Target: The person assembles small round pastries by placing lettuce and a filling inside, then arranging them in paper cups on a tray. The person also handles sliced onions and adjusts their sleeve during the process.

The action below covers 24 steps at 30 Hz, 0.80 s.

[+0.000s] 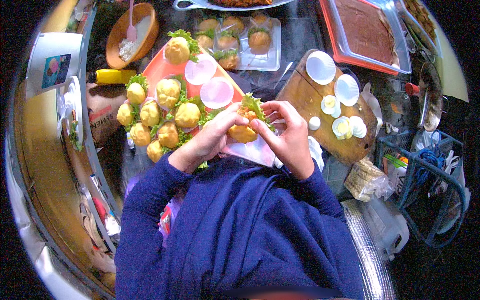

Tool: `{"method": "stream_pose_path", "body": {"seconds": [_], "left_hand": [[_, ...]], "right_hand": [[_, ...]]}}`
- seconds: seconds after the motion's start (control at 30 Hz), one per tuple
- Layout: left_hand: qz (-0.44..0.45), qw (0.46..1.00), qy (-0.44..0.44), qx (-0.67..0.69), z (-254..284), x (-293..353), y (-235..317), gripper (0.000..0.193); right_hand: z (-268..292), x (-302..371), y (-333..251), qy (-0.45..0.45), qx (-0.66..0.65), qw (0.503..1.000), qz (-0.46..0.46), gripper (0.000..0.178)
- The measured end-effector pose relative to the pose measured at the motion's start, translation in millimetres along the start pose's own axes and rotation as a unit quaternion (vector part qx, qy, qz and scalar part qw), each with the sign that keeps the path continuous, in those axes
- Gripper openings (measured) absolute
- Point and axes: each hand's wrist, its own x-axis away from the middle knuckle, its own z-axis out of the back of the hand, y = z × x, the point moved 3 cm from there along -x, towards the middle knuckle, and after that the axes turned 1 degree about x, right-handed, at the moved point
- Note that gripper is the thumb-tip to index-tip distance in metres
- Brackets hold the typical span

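Squarely between the two hands, in front of the person's chest, sits a filled bun (243, 133), with its smooth golden crust toward the body and its open side facing away. At that mouth show an orange, shredded-looking filling (247, 114) and a ruffled lettuce leaf (253, 103), which pokes out forward and a little to the right. Being rounded, the bun has no clear long axis; the way its opening points is what gives it a direction. Both hands are closed on it: the left hand (215, 135) clasps it from the left, its fingertips close by the filling, while the right hand (290, 132) has its thumb laid along the near right side and its fingers curled behind the leaf, partly hidden. From this shared grip, the nearer fluted paper cup (217, 92) on the orange tray (157, 65) lies forward and to the left, so the left hand is closer to it; a second cup (201, 69) lies just beyond. Further left, finished-looking buns (150, 113) with lettuce crowd the tray. To the right, and nearer the right hand, is a wooden cutting board (295, 92) bearing boiled egg slices (343, 128) and white fluted cups (320, 67).
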Motion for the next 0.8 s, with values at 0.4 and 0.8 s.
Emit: {"method": "stream_pose_path", "body": {"seconds": [0.4, 0.8], "left_hand": [[0.019, 1.000, 0.003, 0.005, 2, -2, 0, 0.050], [0.035, 0.999, 0.000, 0.014, -7, -3, 3, 0.057]], "right_hand": [[1, 0, 7, -0.007, 0.020, 1.000, 0.011, 0.040], [81, 14, 14, 0.217, 0.122, 0.969, -0.012, 0.010]]}}
